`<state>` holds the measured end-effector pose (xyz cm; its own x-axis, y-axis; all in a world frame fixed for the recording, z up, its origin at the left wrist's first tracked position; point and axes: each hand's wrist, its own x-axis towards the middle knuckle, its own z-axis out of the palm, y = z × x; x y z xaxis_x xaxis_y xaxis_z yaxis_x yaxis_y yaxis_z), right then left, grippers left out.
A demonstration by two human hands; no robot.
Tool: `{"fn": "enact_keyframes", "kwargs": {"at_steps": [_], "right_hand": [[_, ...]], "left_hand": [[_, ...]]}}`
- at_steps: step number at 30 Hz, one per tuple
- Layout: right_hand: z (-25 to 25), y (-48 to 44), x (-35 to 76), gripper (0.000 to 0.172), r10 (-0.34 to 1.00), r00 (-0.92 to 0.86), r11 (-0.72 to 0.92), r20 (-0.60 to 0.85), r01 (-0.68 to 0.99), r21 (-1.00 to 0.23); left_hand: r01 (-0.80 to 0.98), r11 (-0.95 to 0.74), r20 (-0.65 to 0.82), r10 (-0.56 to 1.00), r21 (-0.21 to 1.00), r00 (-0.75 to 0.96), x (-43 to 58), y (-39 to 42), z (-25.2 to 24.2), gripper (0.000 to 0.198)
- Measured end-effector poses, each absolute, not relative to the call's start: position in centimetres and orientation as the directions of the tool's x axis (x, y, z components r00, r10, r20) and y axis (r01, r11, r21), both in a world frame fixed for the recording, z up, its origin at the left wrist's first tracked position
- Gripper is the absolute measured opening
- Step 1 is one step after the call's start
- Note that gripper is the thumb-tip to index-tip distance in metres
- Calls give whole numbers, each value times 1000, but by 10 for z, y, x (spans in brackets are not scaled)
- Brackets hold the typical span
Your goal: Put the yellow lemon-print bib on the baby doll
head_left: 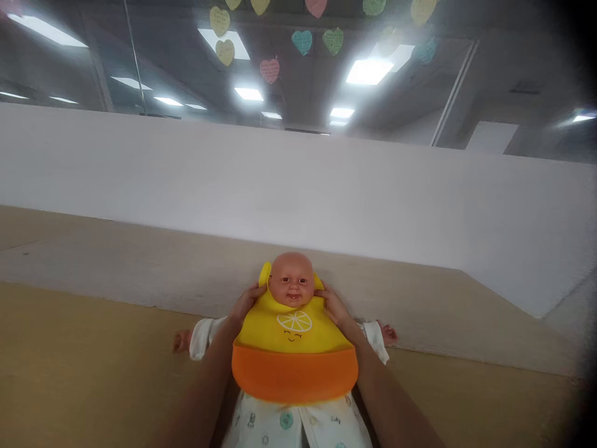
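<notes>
A bald baby doll point(292, 267) lies on its back, dressed in a white outfit point(275, 429) with small printed patterns, its arms stretched out to both sides. Over its chest is a yellow bib point(265, 330) with a lemon-slice print and an orange catch pocket point(295, 373). My left hand point(247, 303) grips the bib's neck strap at the left of the doll's head. On the other side, my right hand point(333, 306) pinches the strap close to the doll's cheek. The strap's yellow ends stick up beside the head; the part behind the neck is hidden.
The doll rests across a tan floor point(93, 348) and a paler strip point(140, 261) along a low white wall point(280, 186). Above the wall, glass panels carry heart-shaped paper notes point(302, 42) and show ceiling lights point(368, 71).
</notes>
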<state>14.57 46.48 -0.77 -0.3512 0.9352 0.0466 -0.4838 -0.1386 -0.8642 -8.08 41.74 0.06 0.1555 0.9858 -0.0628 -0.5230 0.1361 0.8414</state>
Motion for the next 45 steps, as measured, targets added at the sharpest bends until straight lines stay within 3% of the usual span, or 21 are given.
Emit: {"fn": "enact_keyframes", "kwargs": {"at_steps": [9, 14, 19, 26, 32, 35, 39, 45], "right_hand": [[-6, 464, 147, 22, 936, -350, -144, 45, -495, -857], [-11, 469, 147, 31, 942, -334, -141, 34, -486, -863], [-11, 468, 147, 31, 933, -360, -152, 29, -466, -872], [-4, 461, 145, 40, 924, -380, -165, 55, -521, -838], [-3, 458, 143, 24, 907, -415, -150, 68, -470, -870], [-8, 460, 143, 28, 885, -453, -117, 105, -435, -893], [-6, 460, 143, 28, 878, -456, -74, 145, -428, -901], [0, 459, 141, 28, 862, -470, -33, 187, -422, -906]], "left_hand": [[-532, 78, 14, 986, 843, 166, -79, 415, 1, 41], [-456, 118, -38, 983, 882, 180, -85, 425, -8, 49], [-476, 97, 12, 976, 874, 219, -86, 424, -5, 60], [-503, 139, -31, 976, 853, 216, -79, 414, 2, 48], [-489, 140, -55, 982, 861, 183, -78, 417, 3, 40], [-452, 104, -69, 993, 886, 93, -80, 420, 0, 37], [-421, 149, -116, 988, 895, 103, -81, 418, -2, 32], [-484, 169, -77, 976, 859, 203, -74, 409, 9, 47]]}}
